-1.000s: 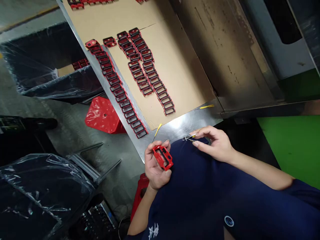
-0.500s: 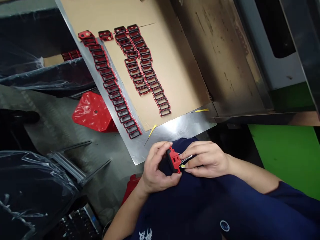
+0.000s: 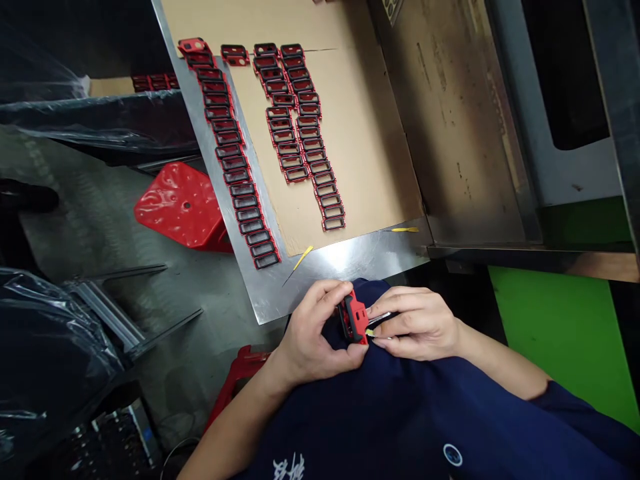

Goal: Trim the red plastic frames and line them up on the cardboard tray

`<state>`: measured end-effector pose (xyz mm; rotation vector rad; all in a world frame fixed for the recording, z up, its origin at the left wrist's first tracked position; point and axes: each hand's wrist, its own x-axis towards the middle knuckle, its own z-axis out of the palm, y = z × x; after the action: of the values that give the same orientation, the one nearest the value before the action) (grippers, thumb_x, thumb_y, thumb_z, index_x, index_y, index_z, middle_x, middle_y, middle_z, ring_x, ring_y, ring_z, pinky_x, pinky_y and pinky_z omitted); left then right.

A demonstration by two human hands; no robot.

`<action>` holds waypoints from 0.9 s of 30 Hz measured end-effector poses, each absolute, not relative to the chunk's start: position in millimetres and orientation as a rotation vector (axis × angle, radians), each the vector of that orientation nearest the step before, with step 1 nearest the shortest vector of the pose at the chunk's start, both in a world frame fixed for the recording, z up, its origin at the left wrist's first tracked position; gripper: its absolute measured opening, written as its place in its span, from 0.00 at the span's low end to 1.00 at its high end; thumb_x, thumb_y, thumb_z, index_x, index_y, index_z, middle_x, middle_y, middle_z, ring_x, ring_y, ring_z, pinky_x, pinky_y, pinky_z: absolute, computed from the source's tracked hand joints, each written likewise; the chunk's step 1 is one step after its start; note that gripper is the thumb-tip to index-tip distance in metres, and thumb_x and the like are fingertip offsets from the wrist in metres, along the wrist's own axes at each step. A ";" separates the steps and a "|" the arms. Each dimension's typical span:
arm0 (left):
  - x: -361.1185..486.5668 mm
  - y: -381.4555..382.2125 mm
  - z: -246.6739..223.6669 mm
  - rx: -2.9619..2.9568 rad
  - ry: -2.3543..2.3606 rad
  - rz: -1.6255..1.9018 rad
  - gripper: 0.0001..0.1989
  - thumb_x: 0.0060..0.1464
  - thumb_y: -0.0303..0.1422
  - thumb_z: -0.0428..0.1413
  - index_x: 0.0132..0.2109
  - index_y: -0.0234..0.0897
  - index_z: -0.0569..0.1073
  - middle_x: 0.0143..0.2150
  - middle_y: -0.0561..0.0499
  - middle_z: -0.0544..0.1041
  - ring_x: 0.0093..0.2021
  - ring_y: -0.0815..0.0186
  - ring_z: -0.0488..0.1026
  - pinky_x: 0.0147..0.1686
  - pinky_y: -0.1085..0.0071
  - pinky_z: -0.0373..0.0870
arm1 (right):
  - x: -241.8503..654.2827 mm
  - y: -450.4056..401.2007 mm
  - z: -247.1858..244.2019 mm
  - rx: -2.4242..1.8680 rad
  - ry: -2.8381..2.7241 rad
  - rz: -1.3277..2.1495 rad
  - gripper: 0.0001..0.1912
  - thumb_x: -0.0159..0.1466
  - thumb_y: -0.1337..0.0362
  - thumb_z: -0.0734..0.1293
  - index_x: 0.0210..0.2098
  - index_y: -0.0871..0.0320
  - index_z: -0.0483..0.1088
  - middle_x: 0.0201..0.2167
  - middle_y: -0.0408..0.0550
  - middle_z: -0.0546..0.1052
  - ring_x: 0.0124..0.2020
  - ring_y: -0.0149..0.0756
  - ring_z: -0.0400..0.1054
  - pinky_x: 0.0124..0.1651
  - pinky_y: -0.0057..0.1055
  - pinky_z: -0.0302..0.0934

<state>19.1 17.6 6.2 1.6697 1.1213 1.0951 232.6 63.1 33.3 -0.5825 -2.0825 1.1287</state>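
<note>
My left hand [image 3: 311,337] grips a small red and black plastic frame [image 3: 359,319] between thumb and fingers, held tilted in front of my shirt. My right hand [image 3: 417,325] is closed on slim metal tweezers [image 3: 380,319], partly covered by the fingers. A tiny yellow piece [image 3: 369,332] shows beside the frame's lower edge; whether it touches the frame, I cannot tell. Similar frames lie in long rows on the table, one row [image 3: 243,189] on the metal edge and others [image 3: 316,156] on cardboard.
Cardboard [image 3: 370,167] covers much of the metal tabletop [image 3: 270,297]. Two thin yellow-handled tools, one at left [image 3: 303,257] and one at right [image 3: 404,230], lie along the near edge. A red stool [image 3: 177,207] stands left of the table. A metal panel [image 3: 450,133] rises on the right.
The frame has turned slightly in my left hand, showing more of its black rim. Both hands keep their grips; the camera view has shifted and rotated a little.
</note>
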 end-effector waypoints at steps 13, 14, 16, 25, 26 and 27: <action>19.6 17.9 8.0 1.701 1.158 1.080 0.32 0.47 0.31 0.61 0.60 0.36 0.65 0.49 0.43 0.71 0.45 0.62 0.75 0.34 0.72 0.79 | 234.4 60.5 33.2 -0.590 -2.114 1.082 0.02 0.62 0.72 0.73 0.35 0.64 0.76 0.38 0.57 0.81 0.39 0.36 0.78 0.43 0.31 0.75; 19.5 18.0 8.0 1.707 1.162 1.075 0.32 0.47 0.31 0.61 0.60 0.36 0.65 0.49 0.43 0.71 0.45 0.62 0.75 0.33 0.72 0.78 | 234.5 60.5 33.4 -0.595 -2.116 1.082 0.02 0.62 0.71 0.73 0.35 0.64 0.76 0.38 0.56 0.81 0.39 0.36 0.78 0.43 0.31 0.75; 19.2 17.8 7.5 1.715 1.169 1.064 0.32 0.47 0.32 0.61 0.60 0.37 0.65 0.49 0.43 0.71 0.44 0.62 0.75 0.32 0.71 0.78 | 235.1 60.8 34.1 -0.592 -2.125 1.086 0.02 0.63 0.71 0.72 0.36 0.64 0.77 0.38 0.56 0.81 0.40 0.36 0.78 0.44 0.30 0.75; 16.8 15.1 4.7 1.687 1.157 1.026 0.33 0.46 0.33 0.62 0.60 0.37 0.66 0.49 0.43 0.72 0.43 0.61 0.76 0.32 0.70 0.79 | 242.2 63.8 40.2 -0.555 -2.230 1.199 0.04 0.65 0.70 0.71 0.40 0.64 0.76 0.41 0.55 0.81 0.45 0.37 0.77 0.49 0.33 0.75; 16.5 15.2 5.0 1.686 1.158 1.016 0.33 0.46 0.32 0.62 0.60 0.37 0.66 0.49 0.43 0.72 0.43 0.61 0.76 0.32 0.70 0.78 | 243.0 63.8 40.6 -0.558 -2.239 1.205 0.05 0.65 0.70 0.71 0.41 0.63 0.76 0.42 0.55 0.81 0.46 0.38 0.77 0.49 0.33 0.75; 16.3 15.3 5.3 1.687 1.161 1.007 0.33 0.46 0.32 0.62 0.60 0.37 0.66 0.49 0.43 0.72 0.43 0.61 0.76 0.33 0.70 0.78 | 243.7 63.7 41.0 -0.562 -2.249 1.212 0.05 0.66 0.70 0.71 0.42 0.63 0.76 0.43 0.54 0.81 0.46 0.38 0.77 0.49 0.33 0.75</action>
<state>16.3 15.3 5.3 1.6871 1.1613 1.0070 243.7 63.7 41.0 -0.5623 -2.2489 1.2125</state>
